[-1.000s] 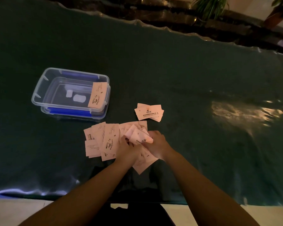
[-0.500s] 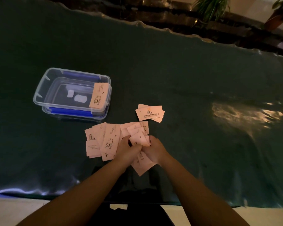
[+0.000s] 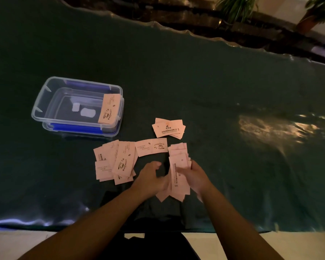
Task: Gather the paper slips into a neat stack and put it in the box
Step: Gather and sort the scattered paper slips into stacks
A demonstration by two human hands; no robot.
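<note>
Pale pink paper slips lie on a dark green table. My right hand (image 3: 194, 174) holds an uneven bunch of slips (image 3: 178, 166) upright on edge. My left hand (image 3: 151, 178) touches the bunch's lower left side, fingers curled. A loose pile of slips (image 3: 114, 161) lies to the left of my hands. A single slip (image 3: 151, 147) lies flat just beyond them. A small stack (image 3: 169, 128) sits farther back. The clear plastic box (image 3: 45, 94) with blue clips stands at the left, with one slip (image 3: 109, 108) leaning inside against its right wall.
The green cloth (image 3: 214, 91) covers the table and has a wavy far edge. A bright glare patch (image 3: 274, 128) lies at the right. Potted plants (image 3: 235, 8) stand beyond the table. The near table edge (image 3: 36, 224) runs just above a pale floor.
My hands have drawn apart. The right hand has lifted a bunch of slips and turned it lengthwise, uncovering a single slip that lies flat beyond my hands.
</note>
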